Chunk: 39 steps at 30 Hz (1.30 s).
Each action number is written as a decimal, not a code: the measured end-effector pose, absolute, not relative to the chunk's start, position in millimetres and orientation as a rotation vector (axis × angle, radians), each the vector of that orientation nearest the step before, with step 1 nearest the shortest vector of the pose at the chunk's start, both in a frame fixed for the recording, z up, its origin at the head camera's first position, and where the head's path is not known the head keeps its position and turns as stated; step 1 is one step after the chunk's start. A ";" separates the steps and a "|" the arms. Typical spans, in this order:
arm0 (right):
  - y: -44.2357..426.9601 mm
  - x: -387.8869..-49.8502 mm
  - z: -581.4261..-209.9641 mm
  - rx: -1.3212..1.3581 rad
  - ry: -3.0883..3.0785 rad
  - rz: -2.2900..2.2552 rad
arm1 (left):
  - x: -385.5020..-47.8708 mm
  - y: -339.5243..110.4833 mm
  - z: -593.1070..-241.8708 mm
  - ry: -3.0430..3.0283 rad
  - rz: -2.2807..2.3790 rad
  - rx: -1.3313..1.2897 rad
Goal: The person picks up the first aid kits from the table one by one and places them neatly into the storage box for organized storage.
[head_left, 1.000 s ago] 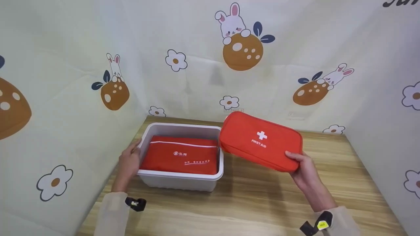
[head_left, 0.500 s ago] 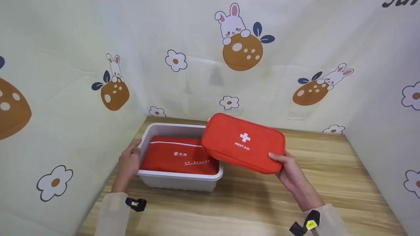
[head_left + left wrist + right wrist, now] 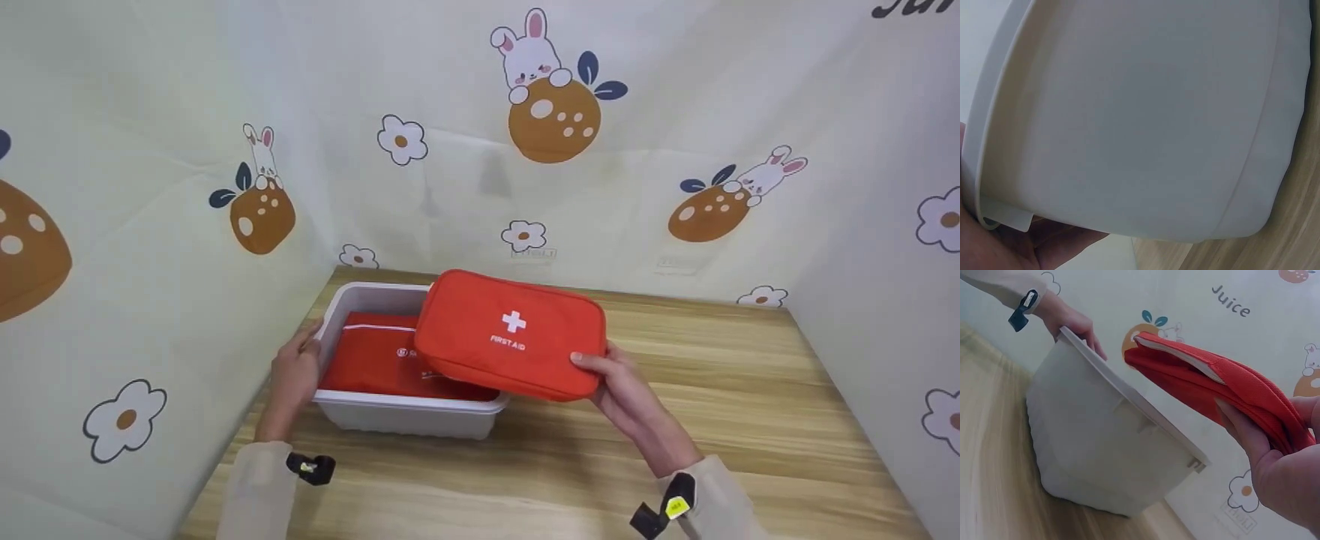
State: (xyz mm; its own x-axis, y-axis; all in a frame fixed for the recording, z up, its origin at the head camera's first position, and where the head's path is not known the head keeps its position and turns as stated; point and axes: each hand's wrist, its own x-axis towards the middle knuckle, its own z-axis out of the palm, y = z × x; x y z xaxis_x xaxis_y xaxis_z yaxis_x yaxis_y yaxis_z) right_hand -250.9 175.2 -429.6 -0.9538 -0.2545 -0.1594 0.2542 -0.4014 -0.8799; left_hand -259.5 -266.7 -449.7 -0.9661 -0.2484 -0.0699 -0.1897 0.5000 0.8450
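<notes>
My right hand (image 3: 628, 390) grips the right end of a red first aid pouch (image 3: 510, 334), thumb on its printed face. The pouch is tilted above the right part of a pale grey plastic bin (image 3: 409, 416); the right wrist view shows it apart from the bin's rim, with a pale zip strip along its edge. Inside the bin lies another red pouch (image 3: 375, 364), partly covered by the held one. At the bin's left side, my left hand (image 3: 295, 371) holds the rim. In the left wrist view, its fingers (image 3: 1067, 242) curl under the rim.
The bin stands on a wood-grain tabletop (image 3: 720, 420), close to the left wall. Pale curtain walls (image 3: 450, 195) with rabbit and orange prints enclose the table at the back and sides.
My right hand has carried the first aid pouch leftward, from beside the bin to over its right part, covering more of the pouch inside. The left hand and bin stay put.
</notes>
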 end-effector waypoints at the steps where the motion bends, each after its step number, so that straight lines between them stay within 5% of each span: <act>1: 172.0 -251.8 -429.5 -0.014 1.498 -2.403 | -259.5 -266.7 -449.4 -2.669 -1.487 0.390; 39: 65.5 -263.5 -429.3 -0.201 1.262 -2.262 | -260.4 -267.8 -450.1 -2.650 -1.532 0.385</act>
State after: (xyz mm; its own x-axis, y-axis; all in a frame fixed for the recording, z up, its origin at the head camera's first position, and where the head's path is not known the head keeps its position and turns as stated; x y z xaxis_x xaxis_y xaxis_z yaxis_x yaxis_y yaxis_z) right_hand -263.5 65.5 -429.3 -0.8445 -0.5204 -0.1263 0.3808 -0.4177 -0.8249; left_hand -260.4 -267.8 -450.1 -0.9673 -0.2422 -0.0759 -0.1866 0.4760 0.8594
